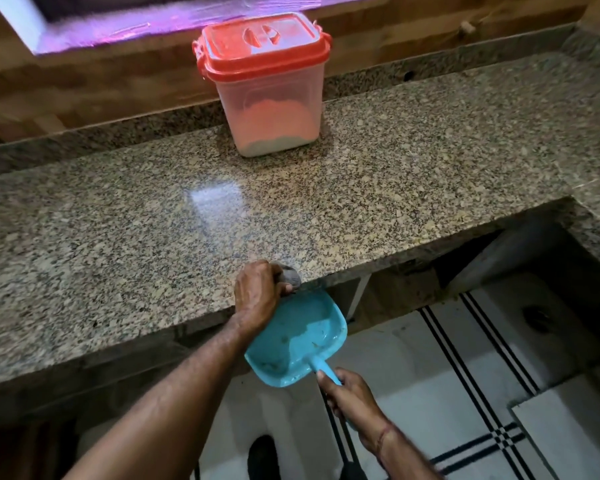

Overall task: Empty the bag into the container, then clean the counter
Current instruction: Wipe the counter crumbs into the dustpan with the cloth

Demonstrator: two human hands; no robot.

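Observation:
A clear plastic container (274, 109) with a closed orange lid stands at the back of the speckled granite counter (118, 237), partly filled with pale powder. At the counter's front edge my left hand (257, 292) grips a grey cloth (290, 277), which rests on the edge. Just below the edge hangs a light blue dustpan (298, 337) with a few crumbs in it. My right hand (349, 393) grips the dustpan's handle from below. No bag is in view.
A granite backsplash and a wood-toned wall run behind the counter. The counter turns toward me at the right (596, 188). Below lies white tiled floor (447, 393) with black stripes, and a dark shoe (264, 459) shows at the bottom.

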